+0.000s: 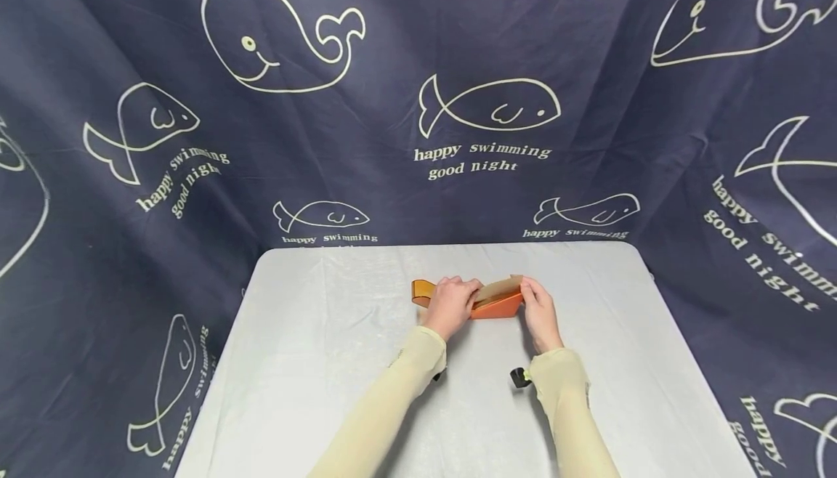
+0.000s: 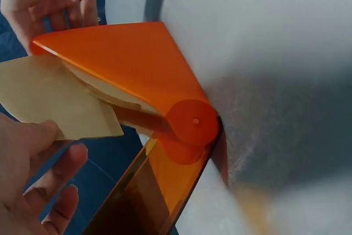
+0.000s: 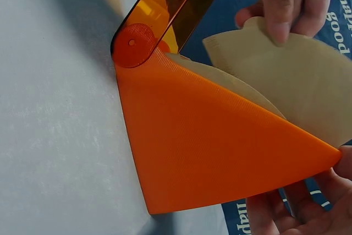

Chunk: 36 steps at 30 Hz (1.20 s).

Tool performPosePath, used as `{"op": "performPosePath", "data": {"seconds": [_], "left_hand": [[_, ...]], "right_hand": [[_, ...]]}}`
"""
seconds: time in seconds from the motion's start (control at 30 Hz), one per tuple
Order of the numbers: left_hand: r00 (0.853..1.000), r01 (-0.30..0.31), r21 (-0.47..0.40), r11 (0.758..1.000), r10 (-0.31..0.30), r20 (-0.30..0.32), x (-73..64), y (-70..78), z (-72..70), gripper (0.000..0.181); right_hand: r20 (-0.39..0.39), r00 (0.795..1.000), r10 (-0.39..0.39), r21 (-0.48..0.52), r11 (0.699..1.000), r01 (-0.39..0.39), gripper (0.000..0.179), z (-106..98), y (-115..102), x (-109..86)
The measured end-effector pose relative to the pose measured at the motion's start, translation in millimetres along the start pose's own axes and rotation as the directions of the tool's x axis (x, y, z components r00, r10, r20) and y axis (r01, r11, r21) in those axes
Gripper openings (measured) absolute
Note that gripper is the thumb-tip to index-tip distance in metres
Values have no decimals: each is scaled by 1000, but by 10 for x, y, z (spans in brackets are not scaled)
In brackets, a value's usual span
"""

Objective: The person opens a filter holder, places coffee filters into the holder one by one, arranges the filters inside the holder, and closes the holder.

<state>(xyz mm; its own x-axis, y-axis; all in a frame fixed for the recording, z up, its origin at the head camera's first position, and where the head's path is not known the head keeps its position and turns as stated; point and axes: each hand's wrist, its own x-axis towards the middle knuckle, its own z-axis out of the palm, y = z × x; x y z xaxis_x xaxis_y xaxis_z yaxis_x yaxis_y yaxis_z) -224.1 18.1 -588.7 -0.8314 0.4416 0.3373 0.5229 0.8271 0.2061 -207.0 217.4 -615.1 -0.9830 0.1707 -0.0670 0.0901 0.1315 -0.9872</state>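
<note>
An orange coffee filter holder (image 1: 498, 309) stands on the table, its amber see-through lid (image 1: 421, 292) swung open to the left. My left hand (image 1: 450, 308) pinches a brown paper coffee filter (image 3: 286, 75) between thumb and fingers, just above the holder's opening. Other filter paper (image 3: 234, 81) shows inside, along the holder's rim. At the holder's pointed right end, my right hand (image 1: 541, 317) grips it, thumb near the corner and fingers on the side. In the left wrist view, the pinched filter (image 2: 60, 97) overlaps the opening.
The white-covered table (image 1: 294, 362) ends at a dark blue curtain (image 1: 392, 202) printed with whales and fish, which also hangs along both sides. A black wrist camera (image 1: 520, 377) sits by the right sleeve.
</note>
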Motion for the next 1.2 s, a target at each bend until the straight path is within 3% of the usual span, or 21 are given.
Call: {"op": "performPosePath", "data": {"seconds": [0.5,0.83,1.2], "left_hand": [[995,37,179,983,-53,85,-22,104,97,6],[996,-28,217,976,10,83,-33,113,211,13],[995,-18,321,947,-16,103,-73,161,313,19]], "right_hand": [[2,1000,-9,23,1000,9,44,1,32,15],[8,1000,-6,42,999,6,44,-3,30,21],[23,1000,0,22,1000,-1,46,-10,8,4]]}}
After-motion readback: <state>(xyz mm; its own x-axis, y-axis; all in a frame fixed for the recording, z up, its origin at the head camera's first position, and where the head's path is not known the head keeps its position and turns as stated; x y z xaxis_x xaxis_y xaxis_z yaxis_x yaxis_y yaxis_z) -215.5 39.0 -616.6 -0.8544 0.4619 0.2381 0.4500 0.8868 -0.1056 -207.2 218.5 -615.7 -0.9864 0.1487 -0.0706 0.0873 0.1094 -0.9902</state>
